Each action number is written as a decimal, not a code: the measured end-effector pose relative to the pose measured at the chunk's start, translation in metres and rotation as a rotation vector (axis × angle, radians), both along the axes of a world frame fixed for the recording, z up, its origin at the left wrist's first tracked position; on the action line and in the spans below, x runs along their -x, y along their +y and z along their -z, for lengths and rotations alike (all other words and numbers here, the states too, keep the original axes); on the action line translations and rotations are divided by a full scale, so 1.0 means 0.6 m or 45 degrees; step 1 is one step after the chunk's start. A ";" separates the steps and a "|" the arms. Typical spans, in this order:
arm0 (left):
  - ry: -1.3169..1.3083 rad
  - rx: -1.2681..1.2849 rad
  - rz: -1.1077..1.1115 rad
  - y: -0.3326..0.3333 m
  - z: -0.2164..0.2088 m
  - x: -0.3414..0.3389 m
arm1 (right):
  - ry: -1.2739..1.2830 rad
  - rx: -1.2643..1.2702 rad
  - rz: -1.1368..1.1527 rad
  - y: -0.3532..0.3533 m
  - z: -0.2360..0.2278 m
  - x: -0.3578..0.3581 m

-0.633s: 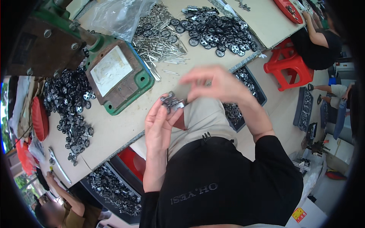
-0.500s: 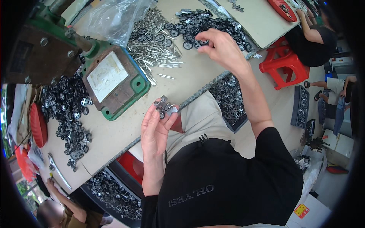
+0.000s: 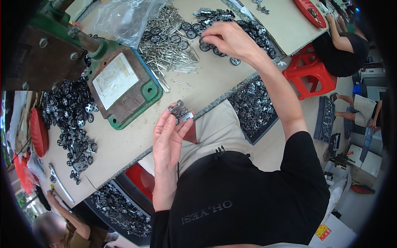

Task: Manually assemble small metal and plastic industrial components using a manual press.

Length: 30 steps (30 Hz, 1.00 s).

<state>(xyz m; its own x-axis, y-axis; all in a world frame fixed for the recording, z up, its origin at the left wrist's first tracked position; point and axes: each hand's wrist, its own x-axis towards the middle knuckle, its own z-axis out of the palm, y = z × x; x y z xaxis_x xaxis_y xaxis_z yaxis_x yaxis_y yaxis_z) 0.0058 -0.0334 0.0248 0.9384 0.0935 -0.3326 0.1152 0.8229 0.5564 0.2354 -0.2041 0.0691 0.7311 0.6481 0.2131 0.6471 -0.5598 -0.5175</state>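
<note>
My left hand (image 3: 167, 132) is closed around small grey metal brackets (image 3: 180, 110), held up between thumb and fingers in front of the table edge. A dark round part shows below the brackets, partly hidden by the thumb. Over the table, my right hand (image 3: 230, 40) has its thumb and fingers pressed together at the pile of small black wheels (image 3: 191, 33). A wheel (image 3: 204, 46) lies right at these fingertips; whether they grip it or another part is hidden. One loose wheel (image 3: 235, 61) lies below that hand.
A green press (image 3: 120, 91) stands on the left, with a heap of wheel assemblies (image 3: 78, 144) beside it. Metal pins (image 3: 178, 58) lie near a clear plastic bag (image 3: 126, 20). Bins of metal parts (image 3: 254, 107) sit below the table edge. Other people work nearby.
My right hand has moved left across the wheel pile, and its fingers have drawn together. A loose wheel now shows below it. The brackets in my left hand have tilted slightly.
</note>
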 end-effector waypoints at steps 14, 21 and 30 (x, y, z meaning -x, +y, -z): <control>-0.047 0.009 -0.002 -0.008 0.002 -0.003 | -0.012 0.161 -0.243 -0.028 0.033 0.094; -0.086 -0.033 0.019 -0.008 0.012 -0.001 | 0.578 -0.399 -0.235 -0.019 0.026 0.141; -0.107 -0.028 -0.024 -0.015 0.003 -0.004 | 1.473 -0.910 -0.244 -0.005 0.059 0.198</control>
